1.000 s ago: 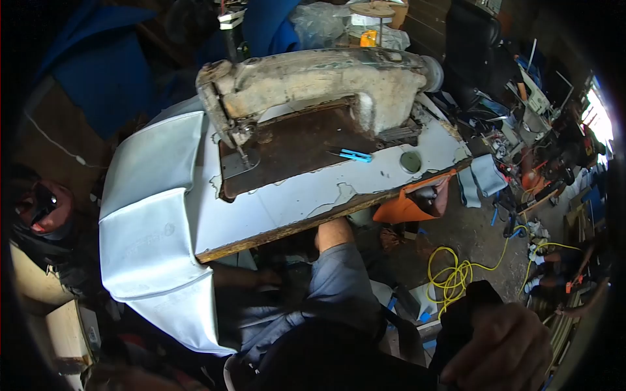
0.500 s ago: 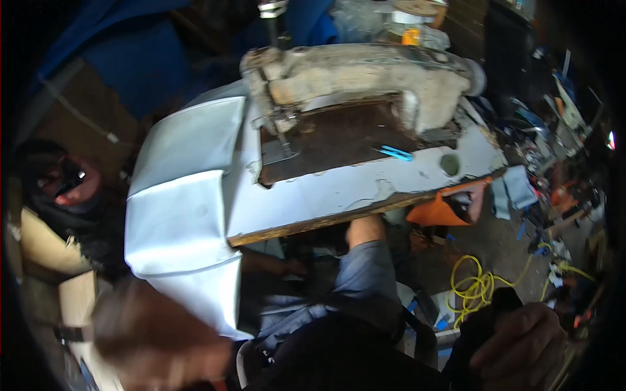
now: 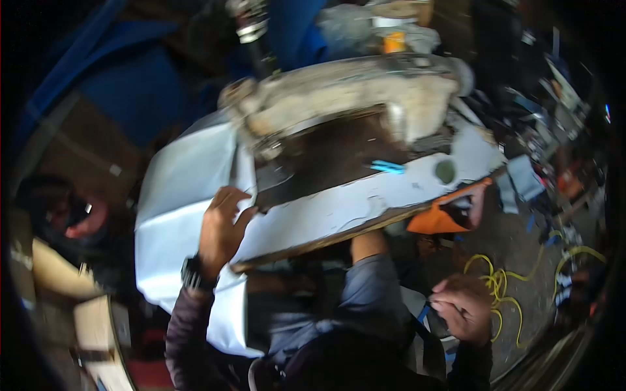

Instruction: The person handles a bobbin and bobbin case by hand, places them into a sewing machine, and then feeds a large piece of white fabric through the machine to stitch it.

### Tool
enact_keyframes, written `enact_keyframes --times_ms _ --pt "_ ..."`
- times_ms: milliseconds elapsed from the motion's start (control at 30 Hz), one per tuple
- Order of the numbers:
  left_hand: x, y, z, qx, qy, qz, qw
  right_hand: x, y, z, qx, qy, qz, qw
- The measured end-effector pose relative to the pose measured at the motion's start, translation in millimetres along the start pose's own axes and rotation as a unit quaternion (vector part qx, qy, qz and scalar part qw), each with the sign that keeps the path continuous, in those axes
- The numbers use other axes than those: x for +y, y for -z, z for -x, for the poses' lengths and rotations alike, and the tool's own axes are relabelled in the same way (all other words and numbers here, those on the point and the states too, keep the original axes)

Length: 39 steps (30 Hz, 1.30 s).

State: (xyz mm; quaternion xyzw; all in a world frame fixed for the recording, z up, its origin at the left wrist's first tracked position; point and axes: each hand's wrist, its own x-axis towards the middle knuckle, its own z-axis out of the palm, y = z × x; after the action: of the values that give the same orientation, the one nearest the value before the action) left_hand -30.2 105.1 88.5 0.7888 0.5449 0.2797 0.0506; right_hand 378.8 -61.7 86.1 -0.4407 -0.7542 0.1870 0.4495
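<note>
My left hand [image 3: 225, 225], with a dark watch on the wrist, is over the right edge of a pale silver-white sheet [image 3: 179, 202]. Its fingers are bent, with a gap between thumb and fingertips and nothing seen in it. The creased sheet hangs off the left side of a sewing machine table [image 3: 326, 218]. Behind stands a worn, cream-coloured sewing machine [image 3: 352, 94]; blur hides its needle area. My right hand [image 3: 463, 309] is raised beside my lap at the lower right, fingers curled together; whether anything is inside is hidden.
Light-blue snips [image 3: 388, 167] and a round greenish object [image 3: 445, 172] lie on the table. An orange pouch [image 3: 440, 218] hangs at its front edge. Coiled yellow cord [image 3: 499, 287] is on the floor at right, below scattered clutter. Wooden boxes [image 3: 98, 326] stand at lower left.
My left hand has risen from the lower left to the sheet beside the machine. My right hand has moved up and left. The view has shifted slightly.
</note>
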Motion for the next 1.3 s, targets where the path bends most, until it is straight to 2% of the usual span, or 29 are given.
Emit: enact_keyframes --times_ms 33,100,167,233,300,367,400,533,600,633,667,700,733,767,833,933,1033,1067,1100,1167,1200,1300 --pt "24 -11 -10 0.029 0.002 0.067 0.997 10 -1 6 0.002 -0.034 -0.033 0.999" --pt "76 -34 -32 0.024 -0.09 0.13 0.987 18 -6 6 0.015 -0.04 -0.036 0.998" --pt "106 -74 -65 0.042 -0.238 0.106 0.965 24 -13 8 0.022 -0.025 -0.037 0.999" --pt "133 -120 -101 0.006 -0.256 0.116 0.96 27 -15 12 0.022 -0.013 -0.033 0.999" --pt "151 -177 -134 0.007 -0.193 0.183 0.964 27 -14 15 0.013 -0.008 -0.021 1.0" --pt "160 -210 -157 -0.035 -0.127 0.159 0.978 26 -10 17 0.014 -0.01 -0.024 1.0" --pt "168 -216 -164 -0.056 -0.095 0.147 0.983 28 -9 19 0.014 -0.015 -0.025 0.999" --pt "178 -238 -163 -0.017 -0.004 0.09 0.996 41 -5 27 -0.002 -0.041 -0.044 0.998" --pt "189 -243 -160 -0.003 0.053 -0.013 0.999 46 -12 26 0.003 -0.026 -0.07 0.997" --pt "176 -244 -164 -0.019 -0.016 0.011 1.0 50 -12 27 0.017 -0.026 -0.063 0.998" --pt "181 -242 -162 -0.013 -0.006 0.01 1.0 58 -20 31 0.04 -0.002 -0.068 0.997" --pt "173 -243 -166 -0.02 -0.035 0.039 0.998 64 -29 34 0.061 0.024 -0.071 0.995" --pt "179 -240 -164 0.002 -0.065 0.042 0.997 64 -29 35 0.059 0.016 -0.056 0.997" --pt "174 -240 -169 -0.027 -0.081 0.052 0.995 61 -29 36 0.052 0.012 -0.052 0.997" --pt "174 -237 -168 -0.002 -0.112 -0.005 0.994 66 -32 41 0.072 0.008 -0.053 0.996" --pt "163 -230 -169 -0.007 -0.15 0.005 0.989 69 -28 44 0.062 0.001 -0.017 0.998" --pt "157 -209 -160 0.03 -0.156 0.132 0.978 66 -15 44 0.072 -0.006 0.034 0.997" --pt "153 -194 -156 0.045 -0.211 0.168 0.962 64 -9 43 0.08 -0.005 0.048 0.996" --pt "147 -186 -152 0.048 -0.174 0.179 0.967 64 -5 43 0.081 -0.017 0.068 0.994" --pt "134 -169 -139 0.031 -0.123 0.284 0.95 67 3 46 0.084 -0.041 0.107 0.99" --pt "124 -162 -131 0.001 -0.086 0.35 0.933 65 7 44 0.118 -0.037 0.099 0.987" --pt "129 -130 -86 0.004 -0.062 0.489 0.87 70 14 48 0.114 -0.068 0.164 0.977"
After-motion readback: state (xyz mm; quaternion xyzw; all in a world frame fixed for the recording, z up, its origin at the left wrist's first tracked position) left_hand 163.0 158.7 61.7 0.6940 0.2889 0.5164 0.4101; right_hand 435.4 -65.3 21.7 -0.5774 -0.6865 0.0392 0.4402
